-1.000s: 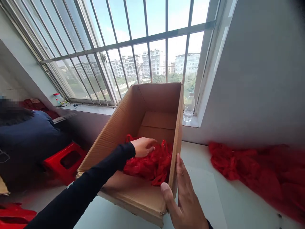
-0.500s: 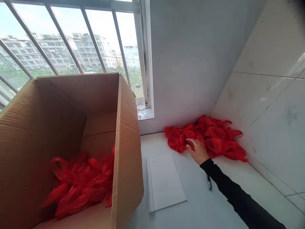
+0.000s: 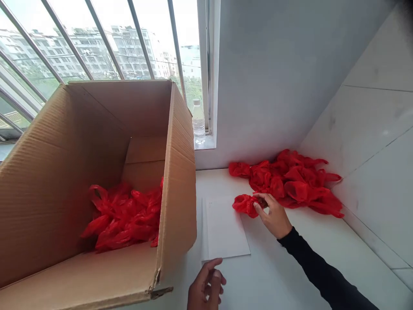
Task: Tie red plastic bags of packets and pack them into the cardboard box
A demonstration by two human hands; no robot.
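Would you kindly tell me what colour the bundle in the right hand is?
The bundle is red; the head view shows it best.

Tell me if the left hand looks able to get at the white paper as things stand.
Probably yes: the left hand looks empty, close to the near edge of the white paper, with nothing visible between. Only the red bag in the right hand overlaps its right side.

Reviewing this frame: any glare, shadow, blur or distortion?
Head view: the sky outside is washed out nearly to white; head view: the cardboard box is shaded deep inside; head view: a dark, blurry patch clouds the top right corner; head view: a small highlight glints on the tiled wall; head view: the right hand looks reasonably sharp.
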